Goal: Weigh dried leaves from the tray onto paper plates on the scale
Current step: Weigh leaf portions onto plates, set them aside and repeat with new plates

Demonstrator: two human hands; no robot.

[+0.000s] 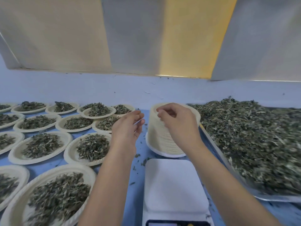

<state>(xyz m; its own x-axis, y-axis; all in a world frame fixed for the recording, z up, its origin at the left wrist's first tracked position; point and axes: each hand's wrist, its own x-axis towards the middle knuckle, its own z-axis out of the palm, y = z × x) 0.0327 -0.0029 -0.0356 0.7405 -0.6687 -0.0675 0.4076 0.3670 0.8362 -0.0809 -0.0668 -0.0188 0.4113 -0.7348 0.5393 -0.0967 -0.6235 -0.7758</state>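
**A:** So, where are the hands?

**B:** Both are up behind the scale (175, 183). The right hand (176, 123) sits on top of the stack of paper plates (162, 141), its fingers curled down with the tips at the stack's top edge.

**A:** Does it have hold of a plate?

**B:** I cannot tell. The fingertips touch the top rim, but the frame is too soft to show whether they pinch a single plate.

**A:** And the left hand?

**B:** The left hand (128, 128) hovers just left of the stack, apart from it. Its fingers are loosely bent, with the thumb near them. It holds nothing that I can make out.

**A:** Where are the leaves?

**B:** The dried leaves (252, 141) lie heaped in the metal tray (276, 198) on the right side of the blue table (138, 173), just beside the stack and the scale.

**A:** And the scale itself?

**B:** It stands nearest the person, between the two forearms. Its white platform is in full view, and its display is cut off by the bottom edge. The stack stands just behind it.

**A:** What is on the left?

**B:** Rows of filled plates (65, 169), each with a mound of leaves, some with overlapping rims. A few loose leaf scraps (137, 155) lie on the table between them and the scale.
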